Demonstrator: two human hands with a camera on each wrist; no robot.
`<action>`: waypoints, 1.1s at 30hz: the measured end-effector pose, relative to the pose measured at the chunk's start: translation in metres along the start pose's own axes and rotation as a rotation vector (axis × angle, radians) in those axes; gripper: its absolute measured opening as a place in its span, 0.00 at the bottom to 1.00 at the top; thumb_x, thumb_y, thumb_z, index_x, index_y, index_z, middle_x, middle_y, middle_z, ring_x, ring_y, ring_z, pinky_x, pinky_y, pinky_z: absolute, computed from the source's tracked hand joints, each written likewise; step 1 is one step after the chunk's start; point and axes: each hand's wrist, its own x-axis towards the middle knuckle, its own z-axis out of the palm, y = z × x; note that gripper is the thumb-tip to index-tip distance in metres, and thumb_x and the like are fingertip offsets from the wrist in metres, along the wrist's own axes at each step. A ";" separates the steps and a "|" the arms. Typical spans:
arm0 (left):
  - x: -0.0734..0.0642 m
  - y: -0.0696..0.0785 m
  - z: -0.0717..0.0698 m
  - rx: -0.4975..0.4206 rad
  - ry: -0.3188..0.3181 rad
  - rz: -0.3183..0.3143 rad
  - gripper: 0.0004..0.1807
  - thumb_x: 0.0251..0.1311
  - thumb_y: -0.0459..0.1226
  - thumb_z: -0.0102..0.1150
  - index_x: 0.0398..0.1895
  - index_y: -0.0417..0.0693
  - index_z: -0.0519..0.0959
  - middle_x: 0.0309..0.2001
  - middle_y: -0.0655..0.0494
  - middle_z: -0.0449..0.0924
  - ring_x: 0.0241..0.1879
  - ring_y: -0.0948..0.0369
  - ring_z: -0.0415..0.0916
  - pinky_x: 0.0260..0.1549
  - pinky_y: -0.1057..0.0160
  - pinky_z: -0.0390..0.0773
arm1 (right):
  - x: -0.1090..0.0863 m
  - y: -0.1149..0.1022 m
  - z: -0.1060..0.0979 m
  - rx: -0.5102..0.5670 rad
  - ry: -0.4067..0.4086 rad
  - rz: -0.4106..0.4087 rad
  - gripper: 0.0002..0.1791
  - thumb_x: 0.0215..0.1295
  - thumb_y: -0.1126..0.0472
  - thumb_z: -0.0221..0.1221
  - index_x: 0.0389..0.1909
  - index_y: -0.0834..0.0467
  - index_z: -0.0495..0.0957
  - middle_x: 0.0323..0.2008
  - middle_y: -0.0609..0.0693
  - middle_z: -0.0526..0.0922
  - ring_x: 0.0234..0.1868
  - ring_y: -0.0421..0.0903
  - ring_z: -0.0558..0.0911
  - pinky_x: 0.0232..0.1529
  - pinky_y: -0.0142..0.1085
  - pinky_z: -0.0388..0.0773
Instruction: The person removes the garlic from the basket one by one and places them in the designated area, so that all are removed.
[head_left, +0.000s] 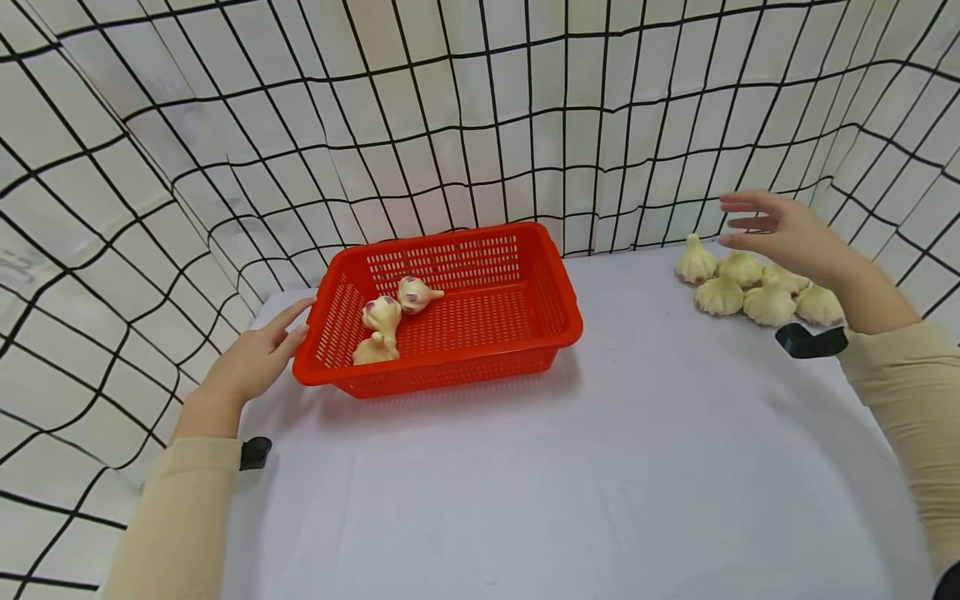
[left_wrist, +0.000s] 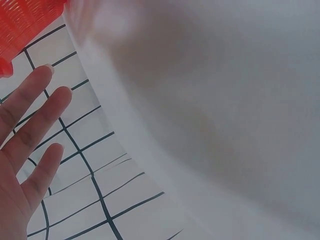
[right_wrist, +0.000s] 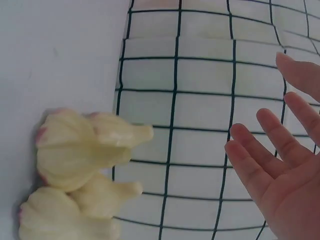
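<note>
My left hand (head_left: pixel 255 357) is at the left end of a red plastic basket (head_left: pixel 480 354), fingertips right at its rim. In the left wrist view its fingers (left_wrist: pixel 37 122) are spread and fairly straight, with a corner of the basket (left_wrist: pixel 27 25) above them. Three garlic bulbs (head_left: pixel 382 315) lie in the basket's left part. On the right, my right hand (head_left: pixel 791 233) is raised over a group of several garlic bulbs (head_left: pixel 768 304), holding nothing. The right wrist view has its fingers (right_wrist: pixel 270 150) spread, apart from the garlic bulbs (right_wrist: pixel 70 150).
A white table surface (head_left: pixel 480 483) carries the basket and the bulbs. White walls with a black grid net (head_left: pixel 480 125) rise behind it and on both sides. The bulb group sits near the far right corner, close to the net.
</note>
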 end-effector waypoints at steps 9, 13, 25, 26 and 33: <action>0.001 0.001 0.000 0.006 0.012 0.006 0.37 0.79 0.61 0.29 0.84 0.56 0.48 0.58 0.24 0.73 0.49 0.36 0.76 0.42 0.35 0.78 | 0.037 -0.063 0.029 0.028 -0.085 -0.156 0.36 0.73 0.52 0.63 0.78 0.54 0.62 0.73 0.56 0.67 0.71 0.57 0.70 0.65 0.57 0.68; 0.002 0.003 0.001 0.006 0.016 0.005 0.37 0.79 0.61 0.29 0.84 0.56 0.48 0.57 0.26 0.75 0.49 0.37 0.76 0.41 0.36 0.79 | 0.054 -0.086 0.042 0.014 -0.110 -0.220 0.33 0.73 0.57 0.63 0.76 0.57 0.64 0.72 0.57 0.68 0.69 0.58 0.71 0.66 0.57 0.69; 0.002 0.005 0.004 0.002 0.032 0.014 0.37 0.79 0.61 0.30 0.84 0.56 0.49 0.53 0.29 0.77 0.46 0.39 0.76 0.40 0.38 0.80 | 0.093 -0.141 0.088 -0.040 -0.152 -0.343 0.28 0.74 0.60 0.61 0.72 0.58 0.69 0.69 0.54 0.72 0.67 0.54 0.73 0.66 0.50 0.71; 0.002 0.005 0.004 0.003 0.033 0.014 0.37 0.79 0.61 0.30 0.84 0.56 0.49 0.53 0.29 0.78 0.46 0.39 0.76 0.40 0.39 0.80 | 0.096 -0.146 0.093 -0.046 -0.154 -0.352 0.28 0.74 0.60 0.61 0.72 0.58 0.69 0.69 0.54 0.73 0.67 0.54 0.73 0.66 0.49 0.71; -0.001 0.003 0.003 0.003 0.037 0.002 0.37 0.79 0.61 0.30 0.84 0.57 0.49 0.56 0.27 0.75 0.47 0.38 0.76 0.40 0.38 0.81 | 0.109 -0.172 0.125 -0.082 -0.179 -0.415 0.25 0.74 0.63 0.60 0.70 0.57 0.73 0.68 0.52 0.75 0.66 0.51 0.74 0.67 0.47 0.70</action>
